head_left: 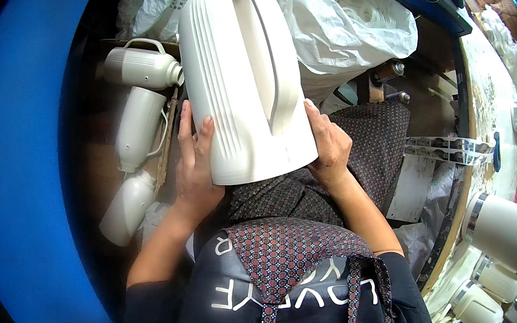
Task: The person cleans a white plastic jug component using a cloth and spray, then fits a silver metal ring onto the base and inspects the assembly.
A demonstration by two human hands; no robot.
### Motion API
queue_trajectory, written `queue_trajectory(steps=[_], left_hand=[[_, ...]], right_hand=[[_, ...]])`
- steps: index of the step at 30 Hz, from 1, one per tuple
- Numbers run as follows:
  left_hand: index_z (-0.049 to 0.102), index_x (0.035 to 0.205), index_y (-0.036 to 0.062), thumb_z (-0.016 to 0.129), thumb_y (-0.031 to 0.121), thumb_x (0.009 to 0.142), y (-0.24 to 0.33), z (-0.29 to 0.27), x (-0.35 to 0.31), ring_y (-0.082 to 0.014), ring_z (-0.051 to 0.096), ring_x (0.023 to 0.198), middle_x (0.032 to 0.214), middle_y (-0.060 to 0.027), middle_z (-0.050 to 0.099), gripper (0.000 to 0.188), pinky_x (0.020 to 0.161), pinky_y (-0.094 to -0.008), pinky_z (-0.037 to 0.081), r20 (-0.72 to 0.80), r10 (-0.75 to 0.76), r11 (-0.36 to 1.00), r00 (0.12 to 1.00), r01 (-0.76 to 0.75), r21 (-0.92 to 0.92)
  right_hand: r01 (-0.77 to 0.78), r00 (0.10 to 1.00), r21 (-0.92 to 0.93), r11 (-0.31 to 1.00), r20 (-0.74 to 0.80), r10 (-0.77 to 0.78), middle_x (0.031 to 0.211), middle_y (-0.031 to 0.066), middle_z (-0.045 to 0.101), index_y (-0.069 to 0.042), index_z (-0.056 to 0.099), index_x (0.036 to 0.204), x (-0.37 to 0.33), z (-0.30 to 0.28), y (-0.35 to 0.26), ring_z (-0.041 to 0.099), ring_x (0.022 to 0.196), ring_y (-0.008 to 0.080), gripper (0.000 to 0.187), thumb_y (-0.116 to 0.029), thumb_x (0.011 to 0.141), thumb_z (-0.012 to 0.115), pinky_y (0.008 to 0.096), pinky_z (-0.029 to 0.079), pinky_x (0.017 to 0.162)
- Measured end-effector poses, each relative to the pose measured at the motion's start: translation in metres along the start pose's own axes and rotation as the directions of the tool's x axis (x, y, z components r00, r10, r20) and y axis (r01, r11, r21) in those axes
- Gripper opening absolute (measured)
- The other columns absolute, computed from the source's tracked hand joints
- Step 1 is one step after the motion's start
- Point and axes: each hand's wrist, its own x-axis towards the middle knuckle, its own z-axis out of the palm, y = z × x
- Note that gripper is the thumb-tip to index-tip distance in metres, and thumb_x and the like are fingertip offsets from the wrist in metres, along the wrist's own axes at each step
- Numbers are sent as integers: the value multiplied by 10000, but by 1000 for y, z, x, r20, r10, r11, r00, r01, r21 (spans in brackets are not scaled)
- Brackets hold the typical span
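Between my two hands is a large white plastic vacuum jug body (225,101), ribbed down its left side, with a long handle along its front right. Its wide end points toward me, above my lap. My left hand (193,169) presses on its lower left side, fingers stretched along the wall. On the opposite side, my right hand (330,146) grips the lower right edge near the handle's end, thumb up. The surfaces of the jug turned away from me are hidden.
Several white jug bodies (141,127) lie in a box at left, beside a blue surface (13,159). White plastic bags (345,28) sit beyond. Spray cans (387,71) lie right of my patterned apron (295,247). On the right bench stand more white jugs (509,231).
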Motion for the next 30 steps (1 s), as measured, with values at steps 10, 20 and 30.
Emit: queue_trajectory(steps=[10,20,30], left_hand=[[144,1518,130,719,37,736,-2,3,3,-514,229,1374,1501,-343,133,975,1074,-546,331,76,12,1000,997,-10,-20],[-21,1521,103,517,367,947,-8,20,10,-383,209,1408,1554,-212,94,830,1112,-533,231,-223,-363,819,905,195,-539],[-14,1527,139,558,130,925,-8,28,35,-356,273,1383,1554,-180,113,831,1098,-499,287,-112,-399,776,910,271,-570]], right_hand=[[-134,987,194,972,-66,149,942,195,654,50,489,1307,1,3,1,660,730,295,526,-12,798,605,347,522,644],[-392,286,722,-571,685,670,791,77,579,-22,564,961,-6,-19,-1,415,490,66,168,-189,945,551,229,389,506],[-320,389,663,-676,743,545,812,103,626,-51,605,998,-29,-21,0,397,489,53,166,-182,896,620,241,409,545]])
